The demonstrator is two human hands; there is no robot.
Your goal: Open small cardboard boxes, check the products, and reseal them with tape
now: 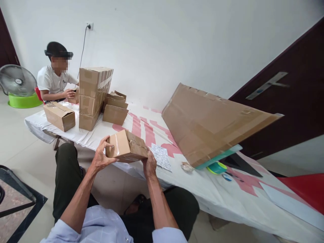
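A small taped cardboard box (126,146) is held between both my hands just above the near edge of the cloth-covered table (217,192). My left hand (102,156) grips its left end, fingers curled over the top and thumb on the front. At the box's right end my right hand (150,164) presses from below and behind. A patterned paper sheet (162,157) lies on the table just right of the box.
A large flattened cardboard sheet (210,123) leans over the table at right, above a teal tape roll (217,167). Stacked small boxes (92,96) and loose ones (60,115) stand at the far end, where a seated person (54,79) handles another. A fan (17,81) stands far left.
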